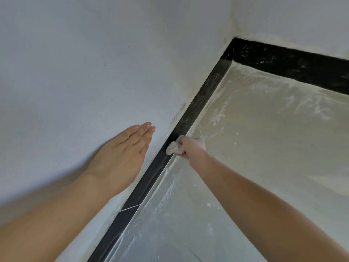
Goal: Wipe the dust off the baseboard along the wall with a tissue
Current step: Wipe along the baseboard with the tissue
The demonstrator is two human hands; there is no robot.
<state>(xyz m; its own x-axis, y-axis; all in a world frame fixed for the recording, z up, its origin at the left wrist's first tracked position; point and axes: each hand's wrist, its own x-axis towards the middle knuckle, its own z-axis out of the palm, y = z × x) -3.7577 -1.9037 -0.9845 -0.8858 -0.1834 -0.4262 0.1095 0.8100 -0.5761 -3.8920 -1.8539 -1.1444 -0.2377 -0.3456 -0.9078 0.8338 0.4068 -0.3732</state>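
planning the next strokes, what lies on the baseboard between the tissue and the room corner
In the head view, nothing but dust: the black baseboard runs bare, with whitish smears, from the tissue in the right hand to the corner.

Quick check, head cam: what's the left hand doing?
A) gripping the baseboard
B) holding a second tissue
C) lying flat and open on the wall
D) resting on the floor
C: the left hand lies flat, fingers together, on the white wall, while the right hand presses the tissue to the black baseboard.
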